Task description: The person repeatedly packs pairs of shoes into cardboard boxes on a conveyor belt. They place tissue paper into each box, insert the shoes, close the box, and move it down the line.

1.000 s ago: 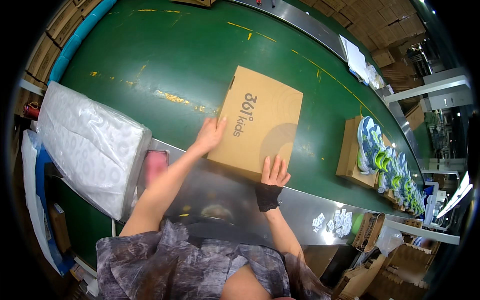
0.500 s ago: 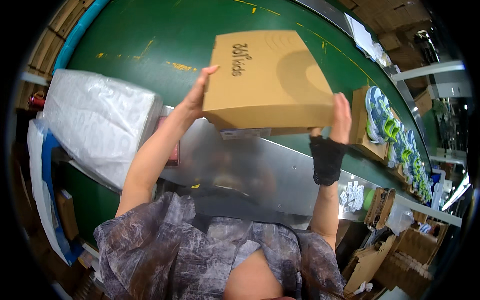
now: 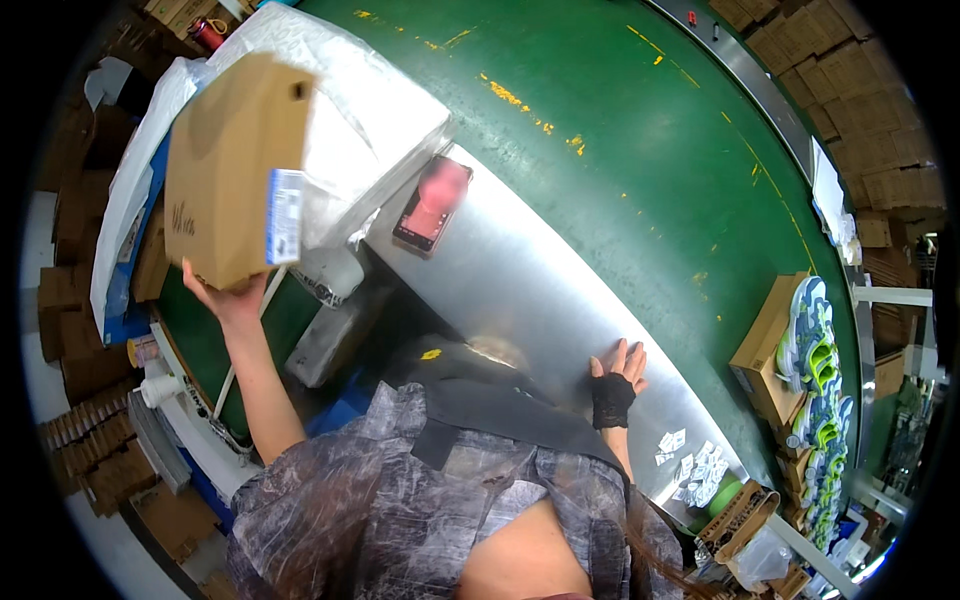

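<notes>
A closed brown cardboard shoebox (image 3: 225, 175), with a blue-and-white label on one end, is held up at the left, tilted on its side. Gripping its lower edge is my left hand (image 3: 232, 295); part of the fingers is hidden by the box. My right hand (image 3: 622, 372), with a black lace cuff at the wrist, lies on the metal ledge (image 3: 500, 270), fingers stretched out and nothing in it. Small white paper slips (image 3: 700, 473) are scattered near that wrist. A phone (image 3: 434, 203) with a lit screen lies on the ledge, between the hands.
Behind the shoebox stands a large bundle in whitish plastic wrap (image 3: 350, 110). Across the ledge runs a green belt surface (image 3: 620, 180). Open boxes with sneakers (image 3: 808, 345) line up at the right. A cardboard holder (image 3: 738, 525) sits at the ledge's near right end.
The shoebox has gone from the middle to the far left, now in my left hand alone. My right hand has let go of it and come down on the ledge. The view has turned left.
</notes>
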`<state>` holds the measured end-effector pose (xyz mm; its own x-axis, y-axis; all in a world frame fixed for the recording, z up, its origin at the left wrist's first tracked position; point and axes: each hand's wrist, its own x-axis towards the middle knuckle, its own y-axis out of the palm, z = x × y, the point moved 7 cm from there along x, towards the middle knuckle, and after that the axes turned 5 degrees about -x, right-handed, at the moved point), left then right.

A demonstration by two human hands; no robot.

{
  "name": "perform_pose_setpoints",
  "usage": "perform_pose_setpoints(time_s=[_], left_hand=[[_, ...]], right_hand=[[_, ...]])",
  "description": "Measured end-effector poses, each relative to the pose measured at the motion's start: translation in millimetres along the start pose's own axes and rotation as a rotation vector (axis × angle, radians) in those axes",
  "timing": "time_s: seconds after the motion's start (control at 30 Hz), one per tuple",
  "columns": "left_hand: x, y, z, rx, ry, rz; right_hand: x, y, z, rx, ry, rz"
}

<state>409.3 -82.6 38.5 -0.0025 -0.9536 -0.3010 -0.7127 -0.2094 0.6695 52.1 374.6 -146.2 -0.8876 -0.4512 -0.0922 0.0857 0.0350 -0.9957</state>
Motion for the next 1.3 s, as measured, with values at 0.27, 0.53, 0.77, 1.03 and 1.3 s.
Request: perform_pose_setpoints(time_s=[0.27,0.53,0.77,1.03,1.3], left_hand=[[7.4,-77.5,58.8,0.058,-0.188,-0.151],[-168.9,-3.8,313.0,0.752,-1.018,0.607],[-222.2,-14.3,377.0,1.101,-1.085,0.801],[-212.4,-22.0,382.6,1.129,-1.1,0.662],[-218.9,-17.8,378.9,1.146,-1.005,0.698]], right_hand=[[4.4,6.2,2.1,0.079,-0.007,0.013],[-4.2,-29.8,-18.8,0.353,-0.187,0.083],[24.6,-126.7,-195.3,0.125,-0.05,-0.44],[107.2,-217.6,-320.1,-0.323,0.181,-0.418],[176.0,-223.5,-337.8,-0.071,0.196,-0.068]])
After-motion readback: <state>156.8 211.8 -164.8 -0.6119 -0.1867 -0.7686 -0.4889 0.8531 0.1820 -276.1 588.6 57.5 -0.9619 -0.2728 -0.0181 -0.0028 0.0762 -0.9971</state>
